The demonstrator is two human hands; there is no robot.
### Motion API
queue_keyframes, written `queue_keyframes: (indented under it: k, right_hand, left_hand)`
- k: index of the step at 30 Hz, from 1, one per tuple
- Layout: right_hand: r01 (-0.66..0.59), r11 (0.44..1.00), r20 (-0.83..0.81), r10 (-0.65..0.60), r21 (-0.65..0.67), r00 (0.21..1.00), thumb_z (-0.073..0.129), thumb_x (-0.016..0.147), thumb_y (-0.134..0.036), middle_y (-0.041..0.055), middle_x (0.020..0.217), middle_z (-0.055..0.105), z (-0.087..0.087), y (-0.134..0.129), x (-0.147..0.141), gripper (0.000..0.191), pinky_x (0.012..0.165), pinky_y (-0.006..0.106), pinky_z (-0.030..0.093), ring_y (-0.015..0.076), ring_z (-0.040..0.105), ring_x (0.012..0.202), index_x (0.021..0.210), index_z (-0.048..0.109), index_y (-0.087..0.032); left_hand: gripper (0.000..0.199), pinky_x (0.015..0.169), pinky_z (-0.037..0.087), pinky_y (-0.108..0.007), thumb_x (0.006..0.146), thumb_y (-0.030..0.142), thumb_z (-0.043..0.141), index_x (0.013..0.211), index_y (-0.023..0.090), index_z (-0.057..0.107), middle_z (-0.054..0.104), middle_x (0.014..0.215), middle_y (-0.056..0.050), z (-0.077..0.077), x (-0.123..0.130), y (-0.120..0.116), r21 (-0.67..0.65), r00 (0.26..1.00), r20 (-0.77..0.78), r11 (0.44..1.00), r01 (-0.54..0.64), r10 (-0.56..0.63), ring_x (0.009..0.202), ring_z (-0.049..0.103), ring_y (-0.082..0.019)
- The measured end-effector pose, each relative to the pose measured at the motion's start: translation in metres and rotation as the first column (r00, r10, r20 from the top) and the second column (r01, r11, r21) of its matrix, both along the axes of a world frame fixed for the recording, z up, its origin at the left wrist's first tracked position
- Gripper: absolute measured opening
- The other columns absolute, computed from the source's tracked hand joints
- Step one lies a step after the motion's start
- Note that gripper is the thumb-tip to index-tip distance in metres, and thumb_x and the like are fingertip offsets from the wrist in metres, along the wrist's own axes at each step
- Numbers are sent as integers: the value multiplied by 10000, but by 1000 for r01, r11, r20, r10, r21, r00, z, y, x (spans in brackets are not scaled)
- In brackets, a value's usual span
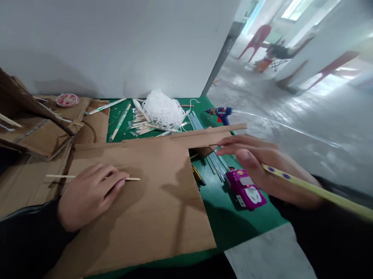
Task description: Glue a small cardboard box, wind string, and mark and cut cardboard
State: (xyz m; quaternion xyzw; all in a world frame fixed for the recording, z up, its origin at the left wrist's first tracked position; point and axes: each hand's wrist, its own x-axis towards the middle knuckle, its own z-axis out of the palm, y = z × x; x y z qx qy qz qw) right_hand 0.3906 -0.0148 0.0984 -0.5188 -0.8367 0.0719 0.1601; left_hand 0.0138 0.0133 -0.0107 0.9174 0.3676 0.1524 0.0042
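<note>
Two dark sleeves point(19, 234), left hand point(90, 194) curled round one stick point(134, 179), right hand point(267, 155) pinched on one yellow rod point(300, 184).

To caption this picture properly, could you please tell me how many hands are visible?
2. The left hand is on the cardboard, holding a thin wooden stick; the right hand is raised above the green table, holding a spotted yellow stick. I see no others.

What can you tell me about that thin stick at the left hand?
The thin stick is pale, straight and looks wooden. It runs sideways over the brown cardboard sheet, its left end reaching past the sheet's edge. The left hand holds its middle, hiding that part; only the two ends show, the right one shorter.
</note>
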Motion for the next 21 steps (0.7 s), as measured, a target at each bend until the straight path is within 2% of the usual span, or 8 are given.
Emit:
queue_keyframes:
  k: [2,3,6,9,12,17,19,21]
  right_hand:
    - [76,997,23,-76,28,997,379,973,-267,58,1343,557,-5,-17,15,337,1028,483,395,289,486,1272,1258,558,-289]
    - [92,996,28,-92,12,995,401,943,-244,70,1349,548,-9,-21,19,378,1007,480,422,300,504,1254,1301,512,-287]
    - [166,985,203,-153,-49,967,424,831,-150,101,1171,650,-22,-18,23,405,745,424,526,303,670,939,1200,557,-248]
    - [358,934,476,-318,7,820,405,877,-196,145,1053,686,-33,-3,15,341,643,398,491,320,692,807,1174,570,-165]
    - [467,880,525,-437,84,730,392,946,-332,164,970,704,-38,8,6,352,572,366,436,340,694,767,1207,536,-146]
    - [464,879,488,-454,109,745,356,965,-502,170,814,726,-42,14,2,441,505,333,330,342,684,659,1227,495,-176]
    - [463,880,471,-455,107,756,357,943,-581,165,752,722,-44,19,2,513,493,330,313,347,671,618,1247,468,-183]
    - [467,877,427,-467,113,774,388,919,-612,175,811,726,-49,27,2,508,498,330,318,346,663,620,1204,475,-201]
  left_hand:
    - [189,840,472,-445,943,268,467,1045,222,619,683,991,-56,2,0,3,27,999,-13,999,-41,42,915,611,-269]
    - [182,859,471,-454,941,264,458,1032,214,608,685,1010,-62,3,-1,6,41,998,-19,997,-66,67,942,609,-277]
    - [156,959,444,-473,932,241,423,985,186,559,675,1119,-108,7,-5,26,66,990,-10,988,-138,139,1107,576,-300]
    - [158,1025,405,-490,915,221,399,991,178,530,628,1253,-152,7,-9,55,93,986,-3,982,-165,166,1275,487,-317]
    - [181,1041,387,-490,912,220,375,988,170,531,644,1222,-168,0,-8,79,104,984,-6,979,-177,179,1195,561,-312]
    - [229,810,487,-462,936,253,330,978,171,540,700,917,-135,-9,-3,90,72,964,-9,962,-263,265,880,666,-310]
    - [223,772,487,-434,943,266,331,996,181,531,695,919,-122,-8,-4,88,70,952,5,950,-305,305,857,664,-298]
    - [213,774,482,-415,948,276,337,1011,187,520,690,947,-116,-6,-6,87,74,940,26,937,-340,339,873,659,-289]
